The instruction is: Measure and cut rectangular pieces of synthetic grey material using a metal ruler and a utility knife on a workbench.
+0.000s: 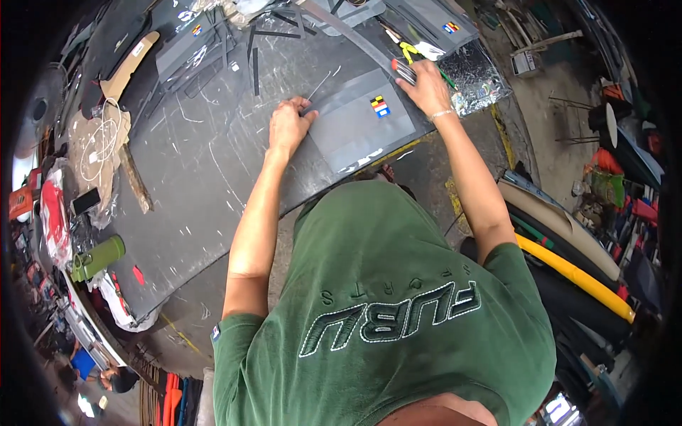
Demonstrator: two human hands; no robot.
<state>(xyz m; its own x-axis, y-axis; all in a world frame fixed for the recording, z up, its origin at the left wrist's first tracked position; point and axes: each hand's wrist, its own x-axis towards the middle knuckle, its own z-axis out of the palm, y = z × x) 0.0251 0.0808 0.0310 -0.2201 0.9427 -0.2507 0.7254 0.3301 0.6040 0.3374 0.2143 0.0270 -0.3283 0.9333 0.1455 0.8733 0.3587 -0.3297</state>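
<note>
A flat grey sheet (348, 133) with a small multicoloured flag patch (381, 106) lies near the table's front edge. At its left edge, my left hand (285, 129) is closed round a thin metal rod-like tool (320, 86) with a dark handle, its shaft slanting up to the right. Its exact kind is hard to make out. At the sheet's far right corner, my right hand (429, 91) is closed on a tool with a red and black handle (403, 70); its working end is hidden. A long grey strip (355, 39) runs from the far side toward this hand.
Dark strips (256, 71) and other grey sheets (190, 58) lie at the back of the dark table (192, 192). Yellow-handled scissors or pliers (407, 51) sit beyond my right hand. A phone (86, 201) and green bottle (98, 258) are far left. Rolls and a yellow tube (575, 277) stand right.
</note>
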